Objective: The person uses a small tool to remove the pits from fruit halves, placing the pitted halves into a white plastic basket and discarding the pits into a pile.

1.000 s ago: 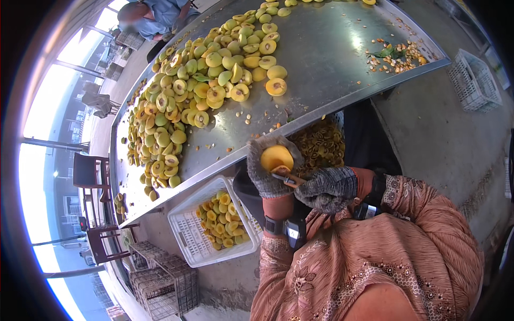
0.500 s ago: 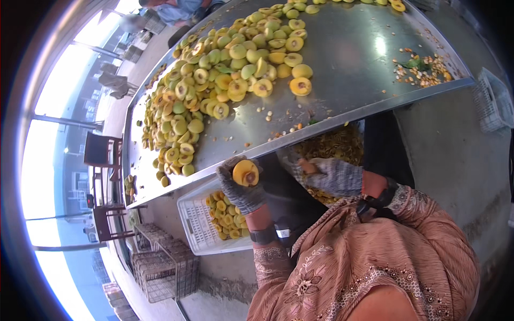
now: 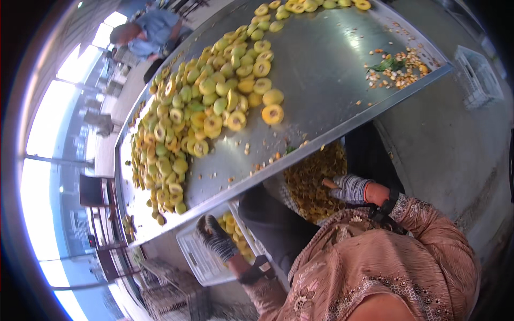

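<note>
My left hand (image 3: 217, 239), in a grey knitted glove with dark fingertips, hangs over the white plastic crate (image 3: 195, 257) below the table's near edge. Its fingers are stretched out, and no fruit shows in them. Yellow halved stone fruit (image 3: 235, 231) lies in the crate, partly hidden by my hand. My right hand (image 3: 350, 190), also gloved, is closed above a sack of yellow-brown pieces (image 3: 308, 184) between my legs. A short orange-brown piece (image 3: 330, 183) juts from it; whether it is a handle or bare fingertip I cannot tell.
Across the metal table (image 3: 316, 69) spreads a large heap of halved green-yellow fruit (image 3: 214, 91). Pale kernels and a leaf (image 3: 388, 65) lie at its right corner. Another white crate (image 3: 476, 80) stands at right, wire cages (image 3: 174, 294) at lower left. A person (image 3: 155, 35) sits beyond the table.
My left hand has moved left and down over the crate, and the halved fruit it held no longer shows. My right hand has moved slightly right and down. The head view has shifted.
</note>
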A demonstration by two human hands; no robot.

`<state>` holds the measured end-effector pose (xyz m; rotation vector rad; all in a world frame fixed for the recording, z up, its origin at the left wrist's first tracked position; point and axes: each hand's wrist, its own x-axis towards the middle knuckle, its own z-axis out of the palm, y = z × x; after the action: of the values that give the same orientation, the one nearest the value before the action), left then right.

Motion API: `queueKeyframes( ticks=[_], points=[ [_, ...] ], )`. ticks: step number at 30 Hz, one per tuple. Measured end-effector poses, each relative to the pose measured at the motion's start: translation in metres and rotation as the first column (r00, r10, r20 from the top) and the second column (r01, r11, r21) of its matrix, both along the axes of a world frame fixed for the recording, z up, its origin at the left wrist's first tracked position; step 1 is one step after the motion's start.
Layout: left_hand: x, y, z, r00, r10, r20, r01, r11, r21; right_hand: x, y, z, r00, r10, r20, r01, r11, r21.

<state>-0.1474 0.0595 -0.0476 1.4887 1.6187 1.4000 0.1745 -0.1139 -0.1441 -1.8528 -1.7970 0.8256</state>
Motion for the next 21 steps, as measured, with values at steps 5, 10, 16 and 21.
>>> queueKeyframes(
  ticks=[5,10,16,21],
  points=[
    [0.051,0.046,0.028,0.743,-0.128,-0.657,0.31,0.936,0.169,-0.003,0.014,0.047,0.975,0.031,-0.221,-0.1,0.947,-0.307],
    [0.198,0.091,0.019,0.529,-0.465,-0.71,0.692,0.72,0.044,0.003,0.002,0.058,0.924,-0.108,-0.367,-0.048,0.919,-0.391],
    [0.258,0.124,-0.039,0.444,-0.758,-0.479,0.702,0.626,-0.34,0.002,-0.007,0.057,0.732,-0.317,-0.603,0.202,0.946,-0.253],
    [0.25,0.067,-0.004,0.683,-0.692,0.232,0.669,0.466,-0.58,0.011,-0.011,0.072,0.962,-0.088,-0.259,0.12,0.987,0.109]
  ],
)
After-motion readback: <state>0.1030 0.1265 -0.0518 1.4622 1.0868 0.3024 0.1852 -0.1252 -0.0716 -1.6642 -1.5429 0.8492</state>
